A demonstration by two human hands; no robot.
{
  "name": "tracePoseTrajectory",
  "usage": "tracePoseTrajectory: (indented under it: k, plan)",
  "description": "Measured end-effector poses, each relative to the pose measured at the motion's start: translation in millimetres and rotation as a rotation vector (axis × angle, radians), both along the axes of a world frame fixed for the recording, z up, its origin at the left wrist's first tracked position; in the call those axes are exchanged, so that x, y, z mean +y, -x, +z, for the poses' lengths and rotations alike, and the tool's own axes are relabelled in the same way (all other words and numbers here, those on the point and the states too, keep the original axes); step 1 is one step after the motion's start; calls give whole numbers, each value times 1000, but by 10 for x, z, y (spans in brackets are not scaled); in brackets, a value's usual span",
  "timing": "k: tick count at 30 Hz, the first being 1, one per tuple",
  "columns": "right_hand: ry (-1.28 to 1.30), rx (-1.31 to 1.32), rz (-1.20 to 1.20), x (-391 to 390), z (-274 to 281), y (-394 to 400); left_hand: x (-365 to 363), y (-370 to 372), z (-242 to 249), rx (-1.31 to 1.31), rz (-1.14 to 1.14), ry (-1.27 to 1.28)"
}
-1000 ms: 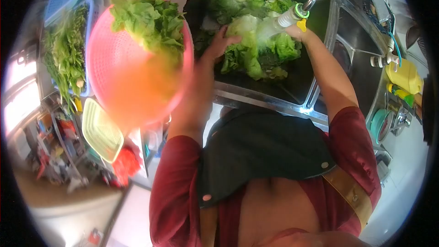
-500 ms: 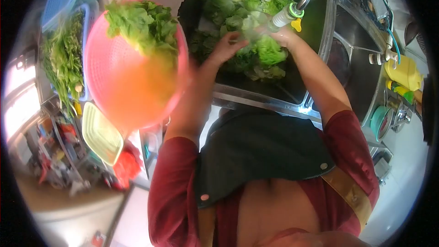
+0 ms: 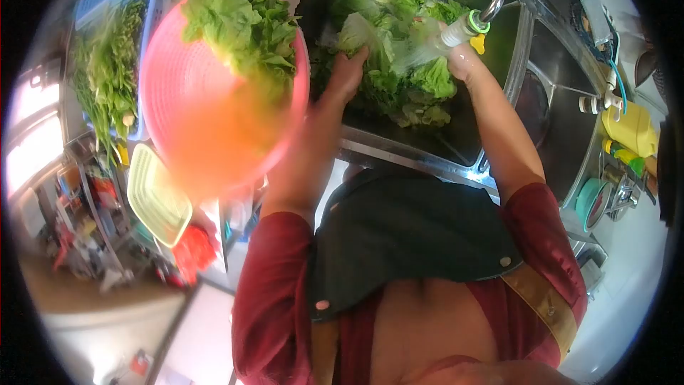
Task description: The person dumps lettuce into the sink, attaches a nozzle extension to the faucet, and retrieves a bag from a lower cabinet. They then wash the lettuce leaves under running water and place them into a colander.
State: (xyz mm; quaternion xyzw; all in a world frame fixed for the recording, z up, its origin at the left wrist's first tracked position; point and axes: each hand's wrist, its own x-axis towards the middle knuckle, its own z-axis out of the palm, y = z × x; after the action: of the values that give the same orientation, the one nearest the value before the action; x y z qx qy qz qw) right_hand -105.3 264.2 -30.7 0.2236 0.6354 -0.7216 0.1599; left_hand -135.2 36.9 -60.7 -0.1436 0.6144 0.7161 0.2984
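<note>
Green lettuce (image 3: 399,36) fills much of the steel sink in front of me. At the sink's left side, my left hand (image 3: 348,75) is closed on a pale lettuce leaf (image 3: 354,34), thumb against its base. Under the faucet nozzle (image 3: 459,31), my right hand (image 3: 462,60) is wet and touches the lettuce on the right of the pile. Its fingers are partly hidden by the nozzle and the water spray, so their grip does not show. More lettuce (image 3: 246,25) lies in a pink colander (image 3: 167,78) to the left of the sink.
A blue basket (image 3: 151,28) of leafy greens (image 3: 110,64) stands at the far left, above a pale yellow-green basket (image 3: 160,196). A second sink basin (image 3: 563,85) lies to the right, with a yellow jug (image 3: 630,128) beyond it. An orange blur covers part of the colander.
My left hand has moved up and left and now holds a lettuce leaf. My right hand stays by the nozzle, shifted slightly in view. The whole view has shifted a little.
</note>
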Motion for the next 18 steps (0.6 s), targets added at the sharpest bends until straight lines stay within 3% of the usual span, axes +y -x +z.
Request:
tracePoseTrajectory:
  k: [4,7,8,9,12,15,17,18]
  plan:
    - [-2,37,90,-102,172,-88,11,-3,-218,-73,-190,-155]
    - [-701,274,251,120,-239,-33,236,-67,-327,-128,-377,-172]
    - [-854,38,217,197,-353,-51,327,-109,-366,-118,-408,-169]
    - [-782,57,200,217,-338,-72,422,-137,-385,-105,-439,-168]
    - [-588,40,159,182,-161,-212,729,-218,-258,-406,-236,68]
    - [-362,-83,146,-7,85,-212,787,-226,-54,-413,-389,217]
    - [-127,-135,163,-2,85,-221,781,-204,-219,-424,-371,109]
    - [142,-185,111,94,-75,-223,776,-198,-347,-431,-362,55]
